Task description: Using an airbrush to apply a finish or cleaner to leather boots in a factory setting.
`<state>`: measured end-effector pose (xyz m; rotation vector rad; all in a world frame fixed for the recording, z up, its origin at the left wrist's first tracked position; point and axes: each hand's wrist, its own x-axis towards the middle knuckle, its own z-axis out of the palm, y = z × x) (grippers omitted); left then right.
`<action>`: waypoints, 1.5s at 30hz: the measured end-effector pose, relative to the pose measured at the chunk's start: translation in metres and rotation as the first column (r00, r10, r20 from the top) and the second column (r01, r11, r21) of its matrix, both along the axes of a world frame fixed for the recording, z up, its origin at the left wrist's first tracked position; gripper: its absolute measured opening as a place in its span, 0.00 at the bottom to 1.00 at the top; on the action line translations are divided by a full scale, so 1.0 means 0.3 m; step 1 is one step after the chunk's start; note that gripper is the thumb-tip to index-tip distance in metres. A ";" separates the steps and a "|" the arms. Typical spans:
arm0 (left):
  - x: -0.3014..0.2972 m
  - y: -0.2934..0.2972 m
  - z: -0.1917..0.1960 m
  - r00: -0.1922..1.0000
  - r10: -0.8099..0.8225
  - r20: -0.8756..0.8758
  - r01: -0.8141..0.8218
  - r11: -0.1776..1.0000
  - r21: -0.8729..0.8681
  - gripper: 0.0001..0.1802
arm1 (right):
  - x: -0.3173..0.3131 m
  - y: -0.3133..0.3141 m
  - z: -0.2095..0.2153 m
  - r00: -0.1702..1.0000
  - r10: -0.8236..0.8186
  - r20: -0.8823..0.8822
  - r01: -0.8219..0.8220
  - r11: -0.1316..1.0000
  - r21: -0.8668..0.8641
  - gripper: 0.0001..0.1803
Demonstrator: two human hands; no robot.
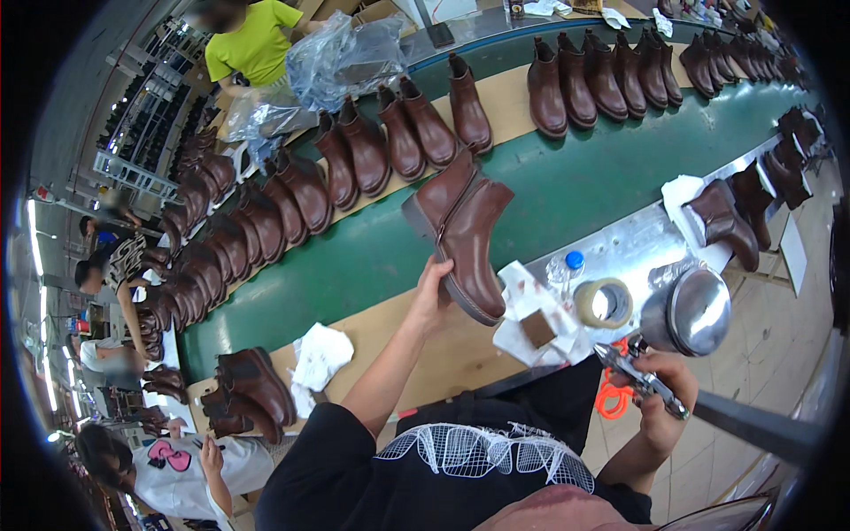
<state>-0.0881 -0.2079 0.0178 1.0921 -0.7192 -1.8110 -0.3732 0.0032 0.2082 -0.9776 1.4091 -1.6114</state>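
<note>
My left hand (431, 288) is closed around the sole edge of a brown ankle boot (474, 239), holding it tilted above the green belt with its side zip showing. My right hand (666, 394) grips a silver spray gun (642, 379), nozzle pointing left toward the table edge. Right beside the gun is a round metal canister (698, 310) with a shiny lid; whether the two are joined I cannot tell. An orange coiled hose (611, 398) hangs below the gun. Between the hands lie white cloths (522, 305) with a small brown pad (537, 329) on them.
A roll of tape (604, 303) and a blue-capped bottle (574, 260) sit on the metal tabletop. Brown boots (363, 146) line the far side of the green belt (354, 274). More boots (252, 389) stand at near left. Co-workers are at the left and across the belt.
</note>
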 end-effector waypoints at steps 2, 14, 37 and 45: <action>-0.081 -0.159 -0.025 0.949 -0.159 -0.273 0.188 0.979 0.084 0.37 | -0.047 -0.038 -0.025 0.999 0.009 -0.031 -0.010 1.000 -0.019 0.35; -0.537 -0.972 -0.239 0.941 -0.096 -0.325 0.150 0.978 0.145 0.40 | -0.146 -0.125 -0.138 0.989 -0.015 -0.149 0.031 0.994 0.102 0.36; -0.396 -1.141 -0.267 0.919 0.378 0.111 -0.392 0.845 0.363 0.23 | -0.100 -0.138 -0.145 0.990 -0.034 -0.138 0.049 0.993 0.104 0.34; -0.240 -0.885 -0.038 0.947 0.313 0.067 -0.317 0.946 0.064 0.19 | -0.072 -0.074 -0.120 0.972 0.052 -0.231 -0.037 0.997 0.067 0.29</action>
